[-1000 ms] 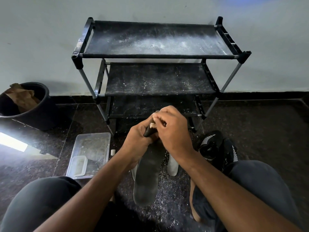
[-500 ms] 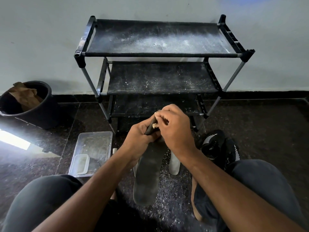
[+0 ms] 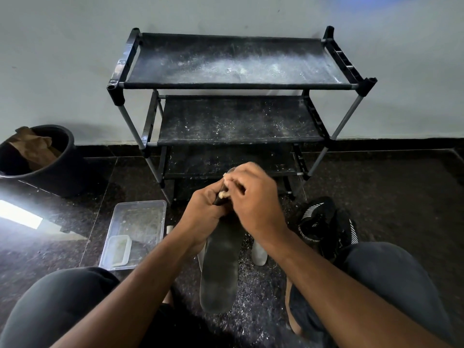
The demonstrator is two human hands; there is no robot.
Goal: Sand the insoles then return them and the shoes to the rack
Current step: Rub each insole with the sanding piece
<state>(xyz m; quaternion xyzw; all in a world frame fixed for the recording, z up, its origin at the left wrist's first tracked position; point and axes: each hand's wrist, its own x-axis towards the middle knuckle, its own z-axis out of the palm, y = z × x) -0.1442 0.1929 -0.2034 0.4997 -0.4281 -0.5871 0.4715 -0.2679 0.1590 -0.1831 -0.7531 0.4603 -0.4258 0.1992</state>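
Insole [image 3: 221,270], dark and dusty, hangs from the left hand [image 3: 204,214], whose fingers curl round its upper end. Right hand [image 3: 253,204] pinches a small pale sanding piece [image 3: 224,194] against that end. Beyond the fingertips stands the dusty rack [image 3: 236,86]; black shoes [image 3: 324,224] lie right of them.
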